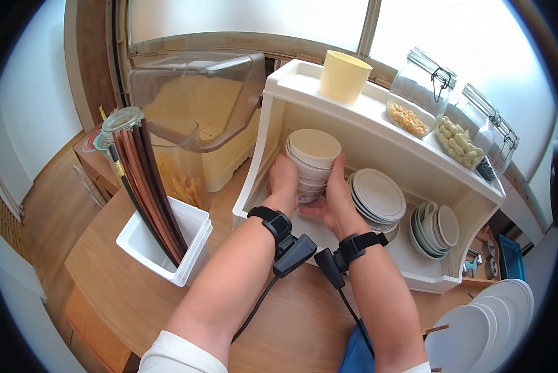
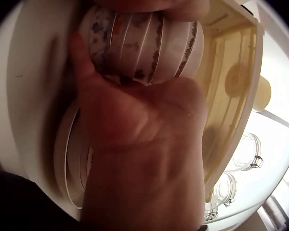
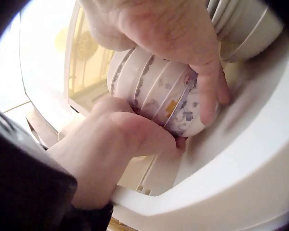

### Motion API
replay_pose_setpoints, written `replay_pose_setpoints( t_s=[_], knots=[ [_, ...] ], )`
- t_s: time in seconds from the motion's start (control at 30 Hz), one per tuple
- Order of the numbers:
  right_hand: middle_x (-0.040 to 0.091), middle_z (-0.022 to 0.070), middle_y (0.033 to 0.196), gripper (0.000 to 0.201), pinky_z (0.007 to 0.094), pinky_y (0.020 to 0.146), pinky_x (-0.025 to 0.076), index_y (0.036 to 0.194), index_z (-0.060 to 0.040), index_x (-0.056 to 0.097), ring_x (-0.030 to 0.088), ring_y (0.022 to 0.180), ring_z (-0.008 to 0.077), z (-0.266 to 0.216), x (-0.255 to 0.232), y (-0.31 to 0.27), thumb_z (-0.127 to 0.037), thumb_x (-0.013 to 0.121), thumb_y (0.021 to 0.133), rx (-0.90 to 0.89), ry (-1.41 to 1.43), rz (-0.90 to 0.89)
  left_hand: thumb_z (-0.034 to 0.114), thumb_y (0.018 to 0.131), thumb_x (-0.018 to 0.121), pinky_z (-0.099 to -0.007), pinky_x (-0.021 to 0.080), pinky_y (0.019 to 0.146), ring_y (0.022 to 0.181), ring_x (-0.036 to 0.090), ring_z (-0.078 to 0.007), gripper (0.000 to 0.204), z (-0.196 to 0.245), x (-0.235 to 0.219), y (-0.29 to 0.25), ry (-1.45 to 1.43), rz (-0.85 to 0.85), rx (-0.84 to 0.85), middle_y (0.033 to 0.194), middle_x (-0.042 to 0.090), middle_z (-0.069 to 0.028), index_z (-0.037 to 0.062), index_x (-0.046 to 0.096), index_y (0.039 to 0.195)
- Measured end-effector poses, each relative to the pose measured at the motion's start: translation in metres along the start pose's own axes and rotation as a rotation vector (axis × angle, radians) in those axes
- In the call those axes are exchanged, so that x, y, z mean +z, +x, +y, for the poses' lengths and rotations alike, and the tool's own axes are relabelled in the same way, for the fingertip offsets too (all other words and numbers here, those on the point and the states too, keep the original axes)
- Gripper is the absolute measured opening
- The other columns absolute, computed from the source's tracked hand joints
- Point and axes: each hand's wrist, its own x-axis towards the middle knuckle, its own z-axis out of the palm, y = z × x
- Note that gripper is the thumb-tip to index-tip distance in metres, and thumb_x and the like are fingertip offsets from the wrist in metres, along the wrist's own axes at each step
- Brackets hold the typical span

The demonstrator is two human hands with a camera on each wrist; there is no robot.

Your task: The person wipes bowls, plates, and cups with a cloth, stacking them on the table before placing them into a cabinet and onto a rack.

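A stack of nested white bowls (image 1: 315, 152) stands at the left inside a white countertop shelf (image 1: 409, 152). My left hand (image 1: 283, 180) holds the stack on its left side, and my right hand (image 1: 335, 202) holds it on the right with the thumb low down. In the left wrist view, patterned bands and blue flowers show on the bowls (image 2: 139, 43), between the right palm (image 2: 139, 115) and the left fingers. The right wrist view has the fingers of both hands round the bowls (image 3: 154, 89), close over the shelf floor.
Stacked plates (image 1: 380, 194) and smaller bowls (image 1: 447, 227) stand right of the hands. Above sit a yellow cup (image 1: 345, 78) and clip-top jars (image 1: 459, 140). At left, a white bin (image 1: 195, 233) holds long dark sticks (image 1: 148, 186). White plates (image 1: 465, 339) stand upright at lower right.
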Motion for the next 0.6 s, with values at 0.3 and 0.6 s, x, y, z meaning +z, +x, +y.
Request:
replay_pose_setpoints(
  t_s=[0.3, 0.6],
  knots=[
    [0.032, 0.0173, 0.148, 0.081, 0.0571, 0.099, 0.036, 0.148, -0.0107, 0.022, 0.034, 0.134, 0.0393, -0.003, -0.001, -0.007, -0.069, 0.022, 0.092, -0.094, -0.136, 0.076, 0.04, 0.096, 0.029, -0.0413, 0.037, 0.102, 0.128, 0.043, -0.033, 0.059, 0.01, 0.002, -0.037, 0.031, 0.003, 0.091, 0.14, 0.045, -0.0186, -0.0002, 0.044, 0.136],
    [0.048, 0.0221, 0.136, 0.075, 0.0347, 0.101, 0.037, 0.142, -0.0018, 0.034, 0.047, 0.126, 0.0323, 0.012, -0.005, 0.0, -0.059, 0.039, 0.094, -0.387, -0.348, 0.186, 0.04, 0.097, 0.024, -0.0403, 0.037, 0.102, 0.126, 0.046, -0.0323, 0.059, 0.021, 0.002, -0.055, 0.043, -0.001, 0.134, 0.136, 0.048, -0.0194, -0.0006, 0.045, 0.135]
  ],
)
